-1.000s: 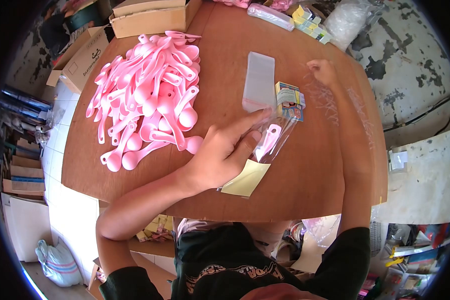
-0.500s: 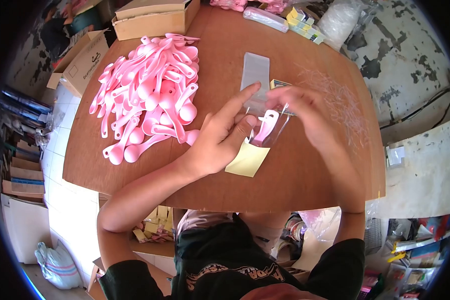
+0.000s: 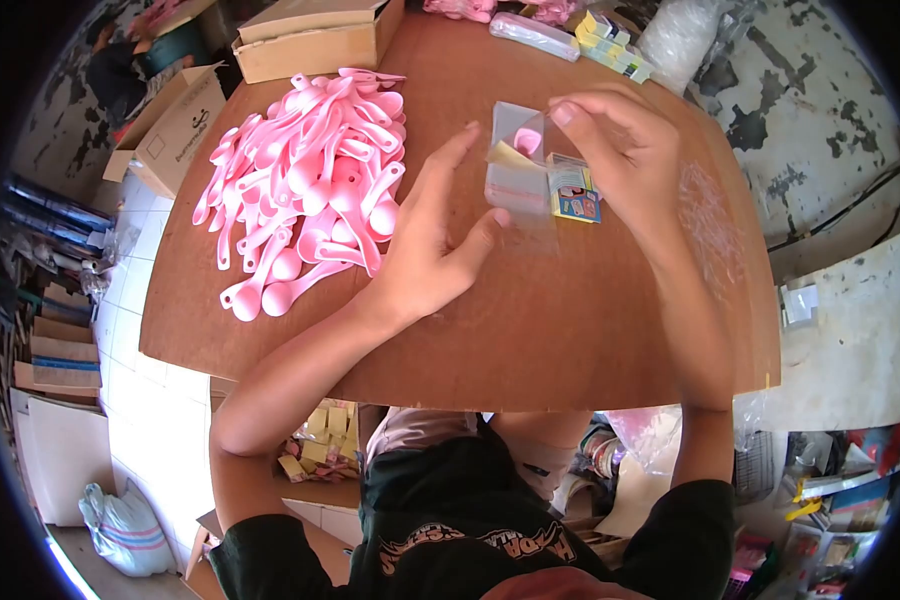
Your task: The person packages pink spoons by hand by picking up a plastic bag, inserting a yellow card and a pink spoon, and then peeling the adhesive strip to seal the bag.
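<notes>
I see my left hand (image 3: 425, 250) reaching forward over the round wooden table (image 3: 530, 340), fingers spread and loose, gripping nothing, its thumb close to the lower edge of a clear plastic sleeve (image 3: 518, 165). My right hand (image 3: 625, 150) comes in from the right with the wrist bent, fingertips pinching the sleeve at its upper right corner. The sleeve is lifted off the tabletop between both hands; inside it I make out a pink spoon (image 3: 528, 140) and a yellow card (image 3: 508, 156). Just right of the sleeve, under my right palm, lies a small printed box (image 3: 575, 195). To the left, a heap of pink spoons (image 3: 310, 190) fills that side, near my left wrist. The nearer tabletop, up to its front edge, is bare wood. Cardboard boxes (image 3: 310, 35) crowd the far left rim.
</notes>
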The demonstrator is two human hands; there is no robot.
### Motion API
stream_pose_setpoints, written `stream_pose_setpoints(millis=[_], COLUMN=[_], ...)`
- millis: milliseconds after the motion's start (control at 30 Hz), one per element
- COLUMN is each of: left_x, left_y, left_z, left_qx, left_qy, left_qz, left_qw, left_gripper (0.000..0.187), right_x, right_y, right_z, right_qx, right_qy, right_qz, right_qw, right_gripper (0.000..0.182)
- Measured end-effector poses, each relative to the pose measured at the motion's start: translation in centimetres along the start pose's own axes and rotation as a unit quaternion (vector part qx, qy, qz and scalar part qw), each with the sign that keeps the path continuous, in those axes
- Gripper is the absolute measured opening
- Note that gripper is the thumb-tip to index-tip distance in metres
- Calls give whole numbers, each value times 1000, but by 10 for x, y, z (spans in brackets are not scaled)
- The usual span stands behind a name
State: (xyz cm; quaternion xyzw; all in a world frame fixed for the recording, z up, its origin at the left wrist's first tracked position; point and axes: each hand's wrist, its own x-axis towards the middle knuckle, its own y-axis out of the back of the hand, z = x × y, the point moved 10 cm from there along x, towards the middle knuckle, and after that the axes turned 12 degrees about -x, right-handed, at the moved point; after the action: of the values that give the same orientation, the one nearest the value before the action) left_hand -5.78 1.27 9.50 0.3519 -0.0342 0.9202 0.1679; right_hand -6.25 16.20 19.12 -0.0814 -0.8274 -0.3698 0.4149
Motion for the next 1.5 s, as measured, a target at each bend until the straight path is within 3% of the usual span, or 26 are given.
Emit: stream_pose_setpoints(millis=[67,167,200,233,267,333,467,567,667,767,833,900,933,1033,1233,1433,1500], left_x=[-1,1,0,-4,-8,-12,-19,-21,-24,-25,-22,-25,-26,-31,-30,-26,-25], left_y=[-5,-16,-18,-23,-29,-35,-43,-44,-48,-51,-50,-49,-49,-47,-43,-43,-42], left_z=[-4,-6,-7,-18,-27,-31,-38,-41,-44,-46,-42,-51,-54,-63,-65,-65,-65], left_qx=[20,32,32,-49,-130,-176,-238,-259,-282,-283,-276,-327,-326,-320,-223,-296,-289], left_qy=[5,60,59,103,146,177,228,236,242,236,227,306,296,332,296,287,280], left_qz=[-23,-72,-75,-84,-93,-91,-82,-80,-88,-99,-102,-67,-59,-53,-64,-66,-80], left_qw=[1000,995,995,990,976,964,941,933,924,924,928,892,896,886,926,909,912], left_gripper=[66,74,74,70,67,64,57,56,54,48,43,33,32,34,37,29,27], right_x=[-3,-16,-20,-26,-27,-40,-54,-86,-107,-122,-123,-122,-124,-124,-125,-125,-131], right_y=[2,-13,-18,-23,-21,-31,-26,-31,-34,-36,-37,-37,-38,-36,-26,-28,-31], right_z=[-2,6,8,14,15,29,32,45,47,59,57,54,53,52,57,61,66], right_qx=[-2,78,83,89,88,166,269,308,291,301,296,286,287,282,204,288,312], right_qy=[-7,-73,-133,-192,-194,-285,-315,-353,-326,-358,-354,-351,-352,-340,-309,-288,-319], right_qz=[15,-58,-85,-112,-110,-161,-134,-145,-155,-132,-124,-124,-123,-99,-72,-69,-81], right_qw=[1000,993,984,971,971,930,900,871,886,874,879,883,882,892,926,911,891], right_gripper=[11,13,15,17,17,27,49,38,25,17,18,18,18,17,17,14,14])
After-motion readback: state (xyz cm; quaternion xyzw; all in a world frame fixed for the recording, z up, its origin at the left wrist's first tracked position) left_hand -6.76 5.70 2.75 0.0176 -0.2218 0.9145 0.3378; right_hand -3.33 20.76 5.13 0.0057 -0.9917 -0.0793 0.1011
